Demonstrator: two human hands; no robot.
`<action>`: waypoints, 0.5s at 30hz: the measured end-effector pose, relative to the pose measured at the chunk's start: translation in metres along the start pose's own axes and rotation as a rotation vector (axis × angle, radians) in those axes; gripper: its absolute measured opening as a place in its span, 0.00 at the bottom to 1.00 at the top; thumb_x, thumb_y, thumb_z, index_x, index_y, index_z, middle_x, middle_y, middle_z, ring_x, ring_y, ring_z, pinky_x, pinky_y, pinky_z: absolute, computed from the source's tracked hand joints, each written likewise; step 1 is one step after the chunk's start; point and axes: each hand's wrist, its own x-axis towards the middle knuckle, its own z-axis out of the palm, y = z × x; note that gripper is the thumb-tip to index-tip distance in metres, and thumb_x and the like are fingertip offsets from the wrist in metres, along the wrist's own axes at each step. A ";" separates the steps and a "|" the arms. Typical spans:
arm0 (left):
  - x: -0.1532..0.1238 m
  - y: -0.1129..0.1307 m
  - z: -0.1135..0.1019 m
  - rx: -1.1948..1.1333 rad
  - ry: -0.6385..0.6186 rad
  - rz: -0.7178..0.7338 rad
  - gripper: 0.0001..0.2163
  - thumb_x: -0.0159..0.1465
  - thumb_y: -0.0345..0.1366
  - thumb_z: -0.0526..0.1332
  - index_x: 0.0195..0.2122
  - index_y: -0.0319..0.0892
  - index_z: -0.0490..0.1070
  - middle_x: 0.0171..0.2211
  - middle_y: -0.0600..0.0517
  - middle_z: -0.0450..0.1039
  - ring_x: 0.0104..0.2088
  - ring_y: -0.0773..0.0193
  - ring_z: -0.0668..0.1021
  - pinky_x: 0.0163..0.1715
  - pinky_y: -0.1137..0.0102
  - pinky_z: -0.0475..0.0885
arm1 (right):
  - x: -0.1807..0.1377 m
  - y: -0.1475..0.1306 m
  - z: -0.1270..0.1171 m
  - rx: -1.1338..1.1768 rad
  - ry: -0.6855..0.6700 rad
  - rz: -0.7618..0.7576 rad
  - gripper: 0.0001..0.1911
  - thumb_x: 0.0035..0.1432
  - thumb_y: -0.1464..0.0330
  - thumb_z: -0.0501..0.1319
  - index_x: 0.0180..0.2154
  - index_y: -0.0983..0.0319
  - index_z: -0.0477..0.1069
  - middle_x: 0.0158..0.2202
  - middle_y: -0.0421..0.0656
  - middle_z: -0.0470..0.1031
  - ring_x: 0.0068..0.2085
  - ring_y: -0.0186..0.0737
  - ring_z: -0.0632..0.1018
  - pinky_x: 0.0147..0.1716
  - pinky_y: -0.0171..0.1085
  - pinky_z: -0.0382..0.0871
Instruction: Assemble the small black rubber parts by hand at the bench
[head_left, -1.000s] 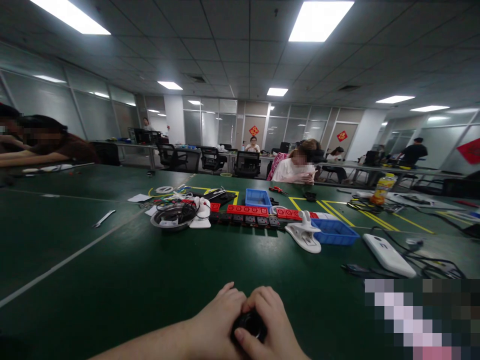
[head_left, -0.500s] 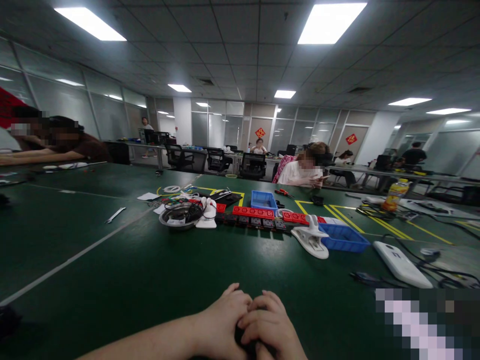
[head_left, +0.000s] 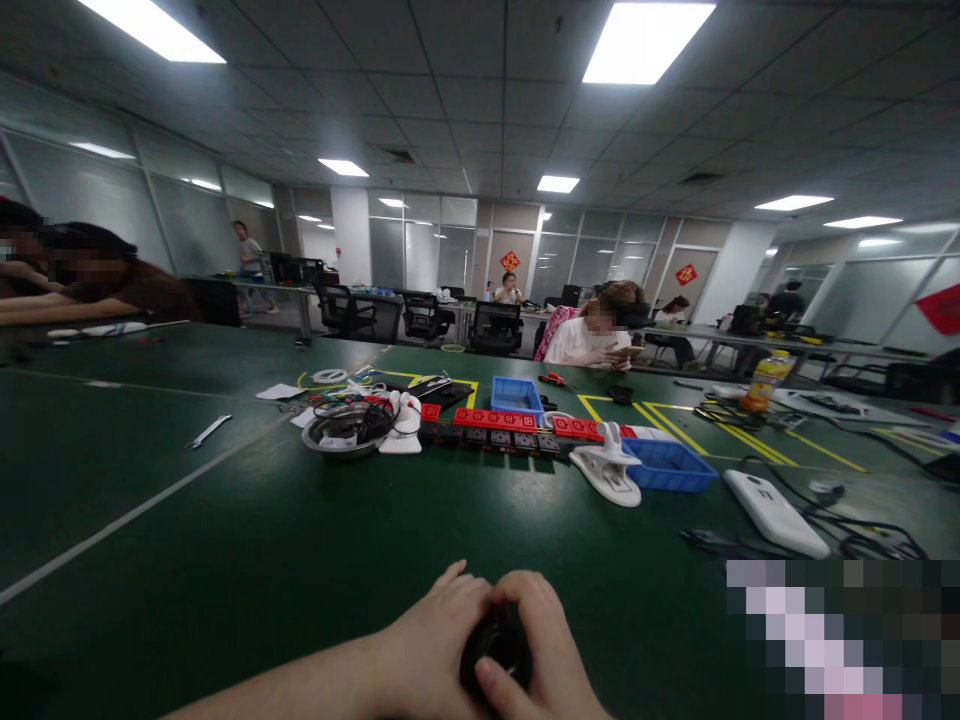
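1. On the near side of the red socket row (head_left: 495, 420), well apart from it, a black round object (head_left: 474, 668) sat between two bare hands.
2. The left hand (head_left: 435, 625) wrapped the object's left side, grasping it, though most of its fingertips were hidden.
3. The right hand (head_left: 551, 645) gripped it from the other side, thumb pressed on the dark surface and index finger curled over the far edge.
4. Just in front of the socket row ran a line of black sockets (head_left: 491, 440).
5. At the row's left end stood a metal bowl (head_left: 309, 440) with dark cable inside; farther left lay a wrench (head_left: 208, 432).
6. By its right end were a white clip (head_left: 607, 482) and a blue tray (head_left: 679, 480); another blue tray (head_left: 516, 394) sat just behind the row.
7. Farther right of the row lay a white device (head_left: 776, 512), with a yellow-capped bottle (head_left: 766, 382) beyond.
8. Behind the row, a person in white (head_left: 574, 345) sat across the table.
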 end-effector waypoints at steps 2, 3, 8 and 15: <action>0.000 0.000 0.001 0.021 0.005 -0.007 0.31 0.44 0.46 0.66 0.48 0.44 0.60 0.45 0.49 0.67 0.46 0.52 0.70 0.57 0.47 0.41 | 0.000 -0.001 0.002 -0.026 0.001 0.022 0.22 0.56 0.49 0.49 0.35 0.62 0.62 0.30 0.42 0.66 0.30 0.38 0.68 0.30 0.37 0.64; 0.000 0.000 0.002 0.030 0.009 -0.011 0.30 0.45 0.46 0.66 0.48 0.44 0.60 0.44 0.49 0.67 0.46 0.52 0.70 0.57 0.47 0.41 | 0.000 -0.001 0.003 -0.043 -0.001 0.035 0.22 0.56 0.49 0.50 0.33 0.62 0.62 0.29 0.42 0.66 0.29 0.38 0.68 0.29 0.37 0.63; 0.002 -0.003 0.008 0.045 0.035 -0.035 0.26 0.45 0.45 0.66 0.43 0.44 0.63 0.40 0.51 0.68 0.42 0.54 0.71 0.58 0.50 0.45 | -0.002 0.001 0.008 -0.111 -0.028 0.109 0.15 0.53 0.56 0.55 0.31 0.62 0.62 0.28 0.42 0.66 0.29 0.39 0.67 0.29 0.38 0.62; 0.004 -0.008 0.011 0.037 0.047 -0.007 0.20 0.45 0.40 0.66 0.39 0.44 0.64 0.36 0.56 0.68 0.37 0.60 0.72 0.58 0.55 0.46 | 0.000 -0.001 0.003 -0.102 -0.133 0.146 0.06 0.50 0.66 0.56 0.30 0.62 0.63 0.30 0.43 0.66 0.33 0.42 0.68 0.32 0.41 0.62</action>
